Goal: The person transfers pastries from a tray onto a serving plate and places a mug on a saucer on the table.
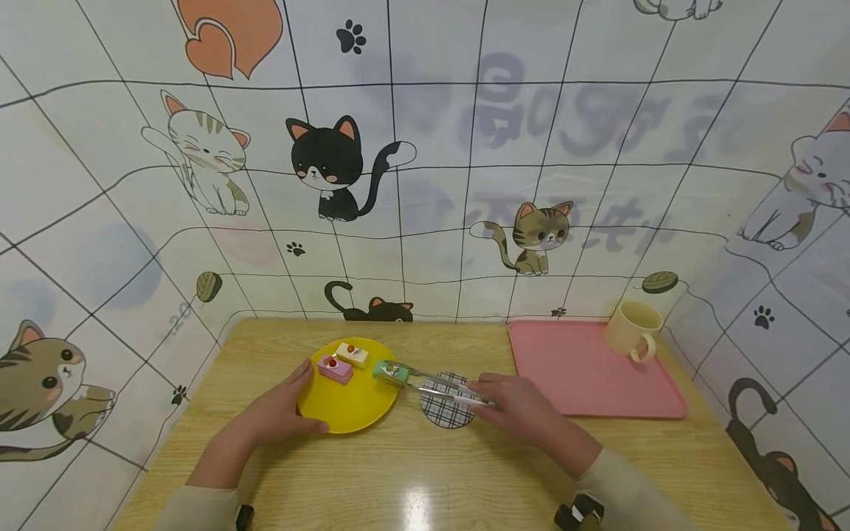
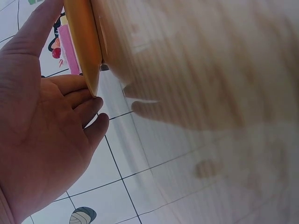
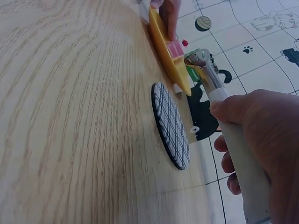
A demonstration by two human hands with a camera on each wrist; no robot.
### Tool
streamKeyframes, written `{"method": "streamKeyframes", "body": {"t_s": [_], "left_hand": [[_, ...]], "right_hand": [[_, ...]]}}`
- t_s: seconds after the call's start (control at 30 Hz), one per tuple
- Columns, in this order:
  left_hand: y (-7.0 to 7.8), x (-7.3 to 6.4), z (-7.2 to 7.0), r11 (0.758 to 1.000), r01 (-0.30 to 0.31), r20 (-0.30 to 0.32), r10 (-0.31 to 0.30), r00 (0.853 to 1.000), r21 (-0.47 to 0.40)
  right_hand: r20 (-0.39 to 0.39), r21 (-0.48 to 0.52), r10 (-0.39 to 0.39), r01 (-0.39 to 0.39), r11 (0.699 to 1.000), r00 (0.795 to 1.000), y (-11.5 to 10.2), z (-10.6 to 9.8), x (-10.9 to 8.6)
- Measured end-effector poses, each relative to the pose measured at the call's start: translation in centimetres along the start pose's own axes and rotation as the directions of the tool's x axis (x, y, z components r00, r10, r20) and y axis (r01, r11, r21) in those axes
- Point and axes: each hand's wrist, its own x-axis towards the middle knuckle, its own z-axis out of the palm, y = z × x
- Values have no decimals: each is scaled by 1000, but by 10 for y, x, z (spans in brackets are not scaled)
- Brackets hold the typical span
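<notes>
On the left of the table is a round yellow plate (image 1: 358, 411). My left hand (image 1: 282, 407) holds its left edge, thumb (image 2: 29, 28) and fingers (image 2: 88, 109) spread around the rim. A pink toy cake slice (image 1: 335, 370) and a white one (image 1: 353, 355), each topped with a red berry, rest on the plate. With my right hand (image 1: 521, 413) I grip silver tongs (image 1: 432, 393) by their pale handle (image 3: 243, 172). The tong tips pinch a green toy cake slice (image 1: 390, 372) over the plate's right side.
A round checked coaster (image 1: 443, 413) lies on the wooden table under the tongs. To the right is a pink tray (image 1: 591, 383) with a cream mug (image 1: 631, 328) at its back right corner. A cat-print wall covering (image 1: 438, 184) encloses the table's back and sides.
</notes>
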Motion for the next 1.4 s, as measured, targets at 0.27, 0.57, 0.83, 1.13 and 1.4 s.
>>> {"method": "streamKeyframes", "body": {"t_s": [0.27, 0.57, 0.83, 1.13, 1.4], "left_hand": [[0, 1, 0, 1000, -3, -9, 3, 1000, 9], [2, 0, -1, 1000, -18, -13, 18, 1000, 7], [1, 0, -2, 1000, -17, -9, 17, 1000, 3], [1, 0, -2, 1000, -18, -11, 18, 1000, 6], [0, 0, -2, 1000, -17, -9, 17, 1000, 2]], "right_hand": [[64, 11, -20, 20, 1000, 998, -9, 6, 14], [80, 67, -55, 49, 996, 995, -19, 12, 28], [123, 76, -95, 86, 993, 988, -26, 20, 40], [155, 65, -91, 82, 995, 984, -32, 30, 52], [173, 67, -103, 93, 993, 979, -34, 40, 59]]}}
